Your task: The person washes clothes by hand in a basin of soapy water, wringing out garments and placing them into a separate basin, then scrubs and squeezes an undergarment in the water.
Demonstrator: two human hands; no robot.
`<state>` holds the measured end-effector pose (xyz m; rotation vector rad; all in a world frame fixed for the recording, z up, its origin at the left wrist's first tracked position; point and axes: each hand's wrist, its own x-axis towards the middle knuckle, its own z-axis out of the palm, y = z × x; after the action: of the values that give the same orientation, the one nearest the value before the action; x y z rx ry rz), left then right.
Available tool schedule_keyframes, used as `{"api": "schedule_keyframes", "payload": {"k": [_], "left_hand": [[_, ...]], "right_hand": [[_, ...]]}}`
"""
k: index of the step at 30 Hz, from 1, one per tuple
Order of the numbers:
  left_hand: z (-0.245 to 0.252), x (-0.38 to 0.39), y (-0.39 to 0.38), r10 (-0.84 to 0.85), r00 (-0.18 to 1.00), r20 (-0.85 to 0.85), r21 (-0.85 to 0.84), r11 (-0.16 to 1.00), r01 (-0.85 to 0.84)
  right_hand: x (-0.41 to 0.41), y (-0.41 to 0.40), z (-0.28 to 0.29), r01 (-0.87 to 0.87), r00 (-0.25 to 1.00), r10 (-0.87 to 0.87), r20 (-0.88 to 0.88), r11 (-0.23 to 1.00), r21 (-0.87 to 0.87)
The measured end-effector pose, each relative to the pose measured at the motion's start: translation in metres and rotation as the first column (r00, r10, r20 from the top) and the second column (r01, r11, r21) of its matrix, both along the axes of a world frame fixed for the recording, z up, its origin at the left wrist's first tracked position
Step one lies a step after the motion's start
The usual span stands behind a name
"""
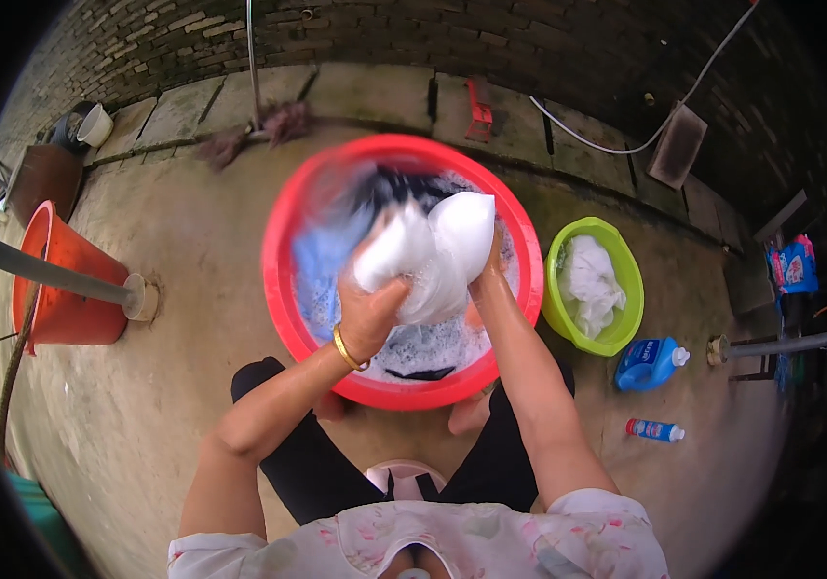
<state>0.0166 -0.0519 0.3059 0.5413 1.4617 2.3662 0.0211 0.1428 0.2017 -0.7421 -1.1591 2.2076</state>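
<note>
A round red plastic basin (290,318) stands on the floor before me, holding foamy water, light blue cloth (323,264) and dark cloth (413,184). Above the suds I hold a bunched wet white cloth (431,282) between both hands. My left hand (373,307), with a gold bangle at the wrist, grips its left side, thumb across the front. At the cloth's right side is my right hand (485,268), its fingers mostly hidden behind the fabric. The cloth is partly blurred.
Right of the basin stand a green basin (556,318) with white cloth, a blue jug (646,364) and a small bottle (654,430). An orange bucket (80,304) and a pipe are at left. A mop (287,123) and red stand (479,112) lie beyond.
</note>
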Motion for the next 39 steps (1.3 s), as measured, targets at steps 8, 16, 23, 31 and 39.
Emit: {"api": "schedule_keyframes", "payload": {"k": [8, 16, 23, 31, 39], "left_hand": [[-0.002, 0.025, -0.008, -0.206, 0.632, -0.747, -0.33, 0.941, -0.082], [-0.019, 0.046, -0.003, -0.221, 0.33, -0.918, -0.233, 0.972, 0.004], [-0.037, 0.046, -0.005, -0.377, 0.245, -0.893, -0.364, 0.926, 0.099], [-0.115, 0.028, 0.004, -0.876, 0.077, -0.477, -0.874, 0.481, 0.062], [-0.04, -0.013, 0.01, -0.607, 0.482, -0.632, -0.662, 0.746, 0.072]], "right_hand": [[-0.003, -0.013, -0.03, -0.387, 0.92, 0.346, -0.185, 0.881, -0.274], [-0.016, -0.001, -0.052, -0.436, 0.888, 0.448, 0.102, 0.753, 0.494], [-0.002, -0.024, 0.011, -0.347, 0.938, 0.348, 0.011, 0.934, 0.079], [0.026, -0.077, 0.047, -0.459, 0.888, 0.191, 0.418, 0.357, 0.813], [0.036, 0.011, 0.053, -0.339, 0.915, -0.086, 0.394, 0.368, 0.866]]}}
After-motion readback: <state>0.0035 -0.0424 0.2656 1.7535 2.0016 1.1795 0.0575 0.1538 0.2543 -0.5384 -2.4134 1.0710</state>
